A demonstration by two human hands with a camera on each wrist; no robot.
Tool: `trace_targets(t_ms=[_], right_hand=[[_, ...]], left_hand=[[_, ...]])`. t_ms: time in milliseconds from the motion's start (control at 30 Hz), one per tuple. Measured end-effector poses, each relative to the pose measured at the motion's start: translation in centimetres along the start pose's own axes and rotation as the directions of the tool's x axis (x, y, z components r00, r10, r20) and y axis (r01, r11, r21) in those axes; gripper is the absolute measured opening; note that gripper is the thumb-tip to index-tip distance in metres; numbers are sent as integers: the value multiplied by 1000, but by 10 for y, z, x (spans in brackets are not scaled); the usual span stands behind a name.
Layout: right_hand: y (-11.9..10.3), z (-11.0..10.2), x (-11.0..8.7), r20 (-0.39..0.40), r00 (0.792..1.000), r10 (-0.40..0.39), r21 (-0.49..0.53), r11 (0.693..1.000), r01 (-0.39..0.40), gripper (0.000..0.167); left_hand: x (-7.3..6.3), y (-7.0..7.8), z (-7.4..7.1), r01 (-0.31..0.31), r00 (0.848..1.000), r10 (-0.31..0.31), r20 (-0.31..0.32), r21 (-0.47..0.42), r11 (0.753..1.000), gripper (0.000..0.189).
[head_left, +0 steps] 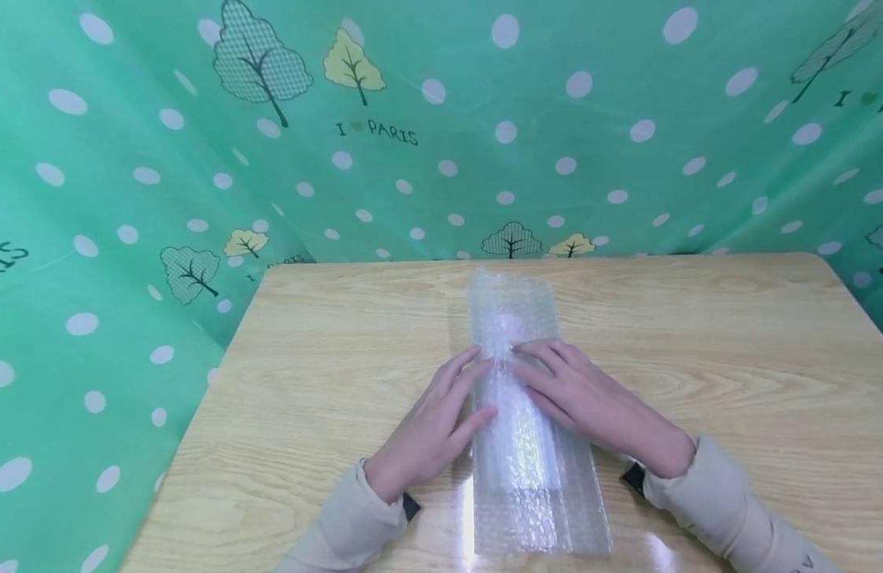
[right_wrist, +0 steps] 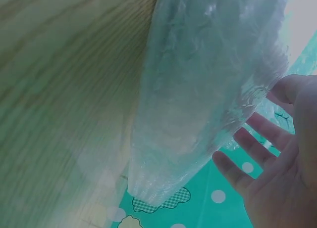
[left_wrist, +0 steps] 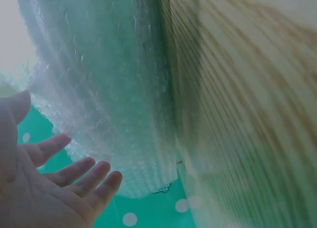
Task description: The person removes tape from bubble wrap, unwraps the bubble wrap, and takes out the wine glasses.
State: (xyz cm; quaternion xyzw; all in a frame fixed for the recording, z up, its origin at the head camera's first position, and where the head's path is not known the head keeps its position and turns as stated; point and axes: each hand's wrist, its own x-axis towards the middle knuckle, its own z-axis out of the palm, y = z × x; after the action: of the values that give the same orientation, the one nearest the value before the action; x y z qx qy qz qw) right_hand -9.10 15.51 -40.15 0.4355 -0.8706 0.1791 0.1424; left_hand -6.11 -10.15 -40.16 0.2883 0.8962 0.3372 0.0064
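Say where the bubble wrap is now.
In the head view, the bubble wrap lies on the table, right of centre, partly under the left hand and right hand.

Head view from above, forward and down over the table (head_left: pixel 341 334); wrist views low, close, bubble wrap (left_wrist: pixel 114 104) in both.

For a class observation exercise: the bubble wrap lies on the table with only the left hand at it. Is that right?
Not only the left hand: in the head view, the right hand is also at the bubble wrap on the table.
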Motion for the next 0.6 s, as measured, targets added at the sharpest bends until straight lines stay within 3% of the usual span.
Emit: trace_targets(t_ms=[133,600], right_hand=[[0,0,-2,2,1000,-10,-8,1000,10,34],[-1,-6,-9,40,998,44,-1,999,-44,49]], left_hand=[[0,0,0,8,1000,-8,-1,4,1000,59],[-2,1,-1,42,999,-42,-10,28,999,60]])
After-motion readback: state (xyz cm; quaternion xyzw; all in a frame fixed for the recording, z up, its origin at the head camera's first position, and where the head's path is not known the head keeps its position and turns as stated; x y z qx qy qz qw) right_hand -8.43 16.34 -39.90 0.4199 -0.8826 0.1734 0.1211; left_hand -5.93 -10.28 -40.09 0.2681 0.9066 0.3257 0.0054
